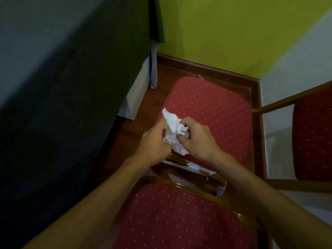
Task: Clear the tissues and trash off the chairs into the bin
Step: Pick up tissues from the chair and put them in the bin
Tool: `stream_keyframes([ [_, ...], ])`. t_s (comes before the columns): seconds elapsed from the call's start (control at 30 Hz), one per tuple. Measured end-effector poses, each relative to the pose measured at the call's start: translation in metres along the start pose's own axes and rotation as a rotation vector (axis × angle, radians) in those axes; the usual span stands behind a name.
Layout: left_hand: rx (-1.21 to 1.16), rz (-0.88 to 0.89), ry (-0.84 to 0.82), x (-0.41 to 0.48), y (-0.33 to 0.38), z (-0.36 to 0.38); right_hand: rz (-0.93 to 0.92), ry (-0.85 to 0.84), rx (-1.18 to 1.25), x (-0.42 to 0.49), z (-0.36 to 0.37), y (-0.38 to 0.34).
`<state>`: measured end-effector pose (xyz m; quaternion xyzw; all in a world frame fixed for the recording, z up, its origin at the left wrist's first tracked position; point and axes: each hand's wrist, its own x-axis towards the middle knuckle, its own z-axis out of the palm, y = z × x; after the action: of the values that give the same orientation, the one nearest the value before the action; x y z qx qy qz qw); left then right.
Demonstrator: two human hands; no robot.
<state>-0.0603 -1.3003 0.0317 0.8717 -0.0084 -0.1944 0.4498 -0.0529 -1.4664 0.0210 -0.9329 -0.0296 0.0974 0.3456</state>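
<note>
I am looking down at a red dotted chair seat [212, 112] tucked into the corner, with a second chair [312, 137] to its right and a dark draped table [71, 87] filling the left side. Nearer to me is the red padded back [170, 216] of the first chair, and torn white paper scraps [194, 166] lie along its gilt top rail. No bin shows anywhere in view.

Over the near part of the seat, my left hand [152, 142] and right hand [197, 139] both close around one crumpled white tissue [172, 131], fingers curled into it from either side, a loose corner sticking up at the far left.

To do this well, I judge I should squeeze the wad tight into one hand so nothing trails, free the other for the scraps on the rail, then look for the bin.
</note>
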Motion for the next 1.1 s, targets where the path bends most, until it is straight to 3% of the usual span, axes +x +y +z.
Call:
stream_keyframes([
  [0.2,-0.044,0.009,0.17,-0.062,0.019,-0.096,-0.1,0.024,0.128,-0.032,-0.008,-0.126],
  [0.37,-0.082,-0.008,0.321,-0.166,0.008,-0.178,-0.134,0.015,0.32,-0.095,0.014,-0.231],
  [0.57,-0.166,-0.069,0.549,-0.294,-0.03,-0.298,-0.268,-0.046,0.349,-0.142,0.064,-0.393],
  [0.8,-0.226,-0.178,0.752,-0.438,-0.127,-0.386,-0.385,-0.326,0.31,-0.211,0.162,-0.528],
  [1.1,-0.369,-0.469,0.972,-0.6,-0.272,-0.373,-0.346,-0.69,0.406,-0.347,0.331,-0.591],
])
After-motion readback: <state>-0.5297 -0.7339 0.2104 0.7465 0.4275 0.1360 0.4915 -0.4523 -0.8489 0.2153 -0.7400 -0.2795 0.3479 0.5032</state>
